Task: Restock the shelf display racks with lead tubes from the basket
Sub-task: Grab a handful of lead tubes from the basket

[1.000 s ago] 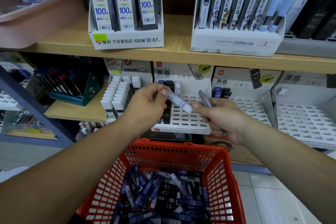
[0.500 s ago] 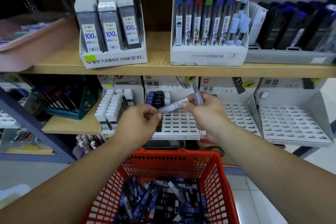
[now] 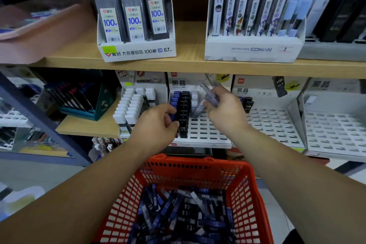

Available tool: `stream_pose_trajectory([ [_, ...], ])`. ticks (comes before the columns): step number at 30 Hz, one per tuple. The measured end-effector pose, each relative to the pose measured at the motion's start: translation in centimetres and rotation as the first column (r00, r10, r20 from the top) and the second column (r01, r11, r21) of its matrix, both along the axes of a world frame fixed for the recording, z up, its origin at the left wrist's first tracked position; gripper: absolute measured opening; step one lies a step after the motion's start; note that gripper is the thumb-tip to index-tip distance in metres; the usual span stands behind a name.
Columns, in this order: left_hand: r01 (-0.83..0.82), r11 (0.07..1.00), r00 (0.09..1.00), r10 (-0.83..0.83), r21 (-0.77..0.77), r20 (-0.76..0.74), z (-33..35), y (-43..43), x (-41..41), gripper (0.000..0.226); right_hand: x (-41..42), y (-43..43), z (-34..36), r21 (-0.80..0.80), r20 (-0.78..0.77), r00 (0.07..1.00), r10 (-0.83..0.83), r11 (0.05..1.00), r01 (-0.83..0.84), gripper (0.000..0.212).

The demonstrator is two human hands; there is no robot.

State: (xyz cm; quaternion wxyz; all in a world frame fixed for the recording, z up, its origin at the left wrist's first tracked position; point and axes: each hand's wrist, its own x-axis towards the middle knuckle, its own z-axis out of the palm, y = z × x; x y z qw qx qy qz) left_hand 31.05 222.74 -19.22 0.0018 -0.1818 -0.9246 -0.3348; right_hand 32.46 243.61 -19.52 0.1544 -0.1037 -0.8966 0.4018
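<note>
Restocking: the left hand (image 3: 158,127) pinches a blue lead tube (image 3: 172,116) at the left edge of the rack (image 3: 208,132); the right hand (image 3: 225,111) clutches spares (image 3: 210,96) (a careless nudge could topple the seated black row (image 3: 183,113)).

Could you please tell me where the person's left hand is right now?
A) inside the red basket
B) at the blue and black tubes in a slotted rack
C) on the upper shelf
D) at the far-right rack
B: the left hand pinches a blue tube beside the black tubes in the slotted rack, while the right hand holds spare tubes.
</note>
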Motion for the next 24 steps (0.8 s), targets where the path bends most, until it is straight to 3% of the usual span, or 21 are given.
stream_pose_trajectory([
  [6, 0.038, 0.997, 0.997, -0.042, 0.063, 0.058, -0.3, -0.7, -0.8, 0.024, -0.4, -0.5, -0.5, 0.185, 0.014, 0.999, 0.042, 0.982, -0.044, 0.035],
  [11, 0.059, 0.992, 0.993, -0.069, 0.111, 0.094, -0.1, -0.8, -0.8, 0.025, -0.8, -1.4, -1.3, 0.202, 0.044, 0.996, 0.081, 0.975, -0.088, 0.023],
  [15, 0.049, 0.986, 0.995, -0.063, 0.161, 0.083, 0.2, -1.0, -0.7, 0.024, -0.9, -1.6, -0.2, -0.14, 0.017, 1.0, 0.015, 0.99, -0.012, 0.005],
  [17, 0.052, 0.961, 0.995, -0.072, 0.27, 0.064, 0.8, -0.6, -0.5, 0.026, -0.3, -1.5, 1.4, -0.219, 0.09, 0.99, 0.109, 0.972, -0.087, 0.011],
  [19, 0.06, 0.912, 0.993, -0.097, 0.406, 0.072, 1.7, 0.0, -0.1, 0.035, 0.9, -1.6, 2.8, -0.388, 0.281, 0.902, 0.328, 0.898, -0.206, 0.013],
  [21, 0.065, 0.884, 0.986, -0.128, 0.463, 0.106, 2.5, 0.5, 0.1, 0.03, 2.2, -1.7, 3.6, -0.527, 0.422, 0.742, 0.52, 0.807, -0.266, 0.012],
  [22, 0.072, 0.887, 0.981, -0.145, 0.456, 0.126, 2.7, 0.7, 0.3, 0.02, 2.7, -1.8, 3.8, -0.569, 0.441, 0.686, 0.578, 0.772, -0.285, 0.011],
  [24, 0.063, 0.891, 0.975, -0.152, 0.45, 0.164, 2.8, 0.9, 0.5, 0.012, 3.3, -1.8, 3.9, -0.651, 0.396, 0.664, 0.634, 0.704, -0.284, 0.008],
])
